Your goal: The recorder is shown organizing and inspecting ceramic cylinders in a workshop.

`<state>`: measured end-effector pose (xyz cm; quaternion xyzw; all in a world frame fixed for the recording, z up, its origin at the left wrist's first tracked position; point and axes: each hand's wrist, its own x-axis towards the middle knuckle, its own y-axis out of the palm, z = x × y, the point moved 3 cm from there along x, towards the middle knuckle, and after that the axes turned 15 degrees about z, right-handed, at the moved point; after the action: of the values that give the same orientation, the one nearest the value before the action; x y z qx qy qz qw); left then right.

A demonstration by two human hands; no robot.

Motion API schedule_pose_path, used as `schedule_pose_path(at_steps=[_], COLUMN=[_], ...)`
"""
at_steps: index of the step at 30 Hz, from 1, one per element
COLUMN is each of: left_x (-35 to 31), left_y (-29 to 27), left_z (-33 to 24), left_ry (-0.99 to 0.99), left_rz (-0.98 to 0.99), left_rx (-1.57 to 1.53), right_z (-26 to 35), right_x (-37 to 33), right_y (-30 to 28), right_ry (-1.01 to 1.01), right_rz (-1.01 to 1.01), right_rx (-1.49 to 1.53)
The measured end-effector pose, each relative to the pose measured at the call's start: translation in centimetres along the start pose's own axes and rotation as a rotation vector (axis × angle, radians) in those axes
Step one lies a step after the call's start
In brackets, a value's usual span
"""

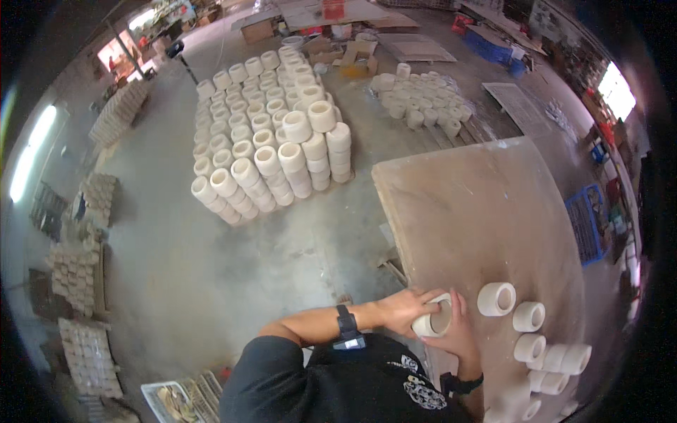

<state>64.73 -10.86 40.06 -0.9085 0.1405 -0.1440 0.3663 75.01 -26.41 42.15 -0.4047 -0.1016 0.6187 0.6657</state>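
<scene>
Both hands grip one thick-walled white cylinder, hollow like a pot [422, 326], at the near left edge of a brown table. My left hand [403, 311] is closed on its left side, fingers over the upper rim. From the right, my right hand [457, 334] is wrapped round the wall, fingers along the rim. Whether the cylinder has a bottom I cannot tell. Beside my right hand, a similar white cylinder [491, 299] lies tipped on the table. Another cylinder [525, 317] sits just past it, its mouth turned right.
The brown table [479, 211] stretches away ahead. Several more cylinders [557, 358] crowd its near right part. A large stacked block of white cylinders [268, 162] stands on the floor to the left. A smaller group [423, 99] rests on a pallet beyond the table. A white crate [166, 402] is at lower left.
</scene>
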Motion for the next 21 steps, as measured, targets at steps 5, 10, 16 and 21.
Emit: schedule_pose_path(at_steps=[5, 10, 16, 21], left_x=[-7.5, -14.3, -21.0, -27.4], left_y=[-5.6, -8.7, -11.7, -13.7], left_z=[2.8, 5.5, 9.5, 15.7], left_ry=[-0.187, -0.401, -0.709, -0.864], left_rz=[-0.111, -0.216, -0.404, -0.630], left_rx=[0.076, 0.051, 0.018, -0.008], right_z=[5.9, 11.8, 16.5, 18.1], right_x=[9.1, 18.3, 29.3, 40.5], right_y=[0.4, 1.2, 2.5, 2.9], right_ry=[-0.051, -0.256, -0.501, -0.659], right_rz=[0.114, 0.272, 0.445, 0.413], right_rx=[-0.022, -0.188, -0.222, -0.200])
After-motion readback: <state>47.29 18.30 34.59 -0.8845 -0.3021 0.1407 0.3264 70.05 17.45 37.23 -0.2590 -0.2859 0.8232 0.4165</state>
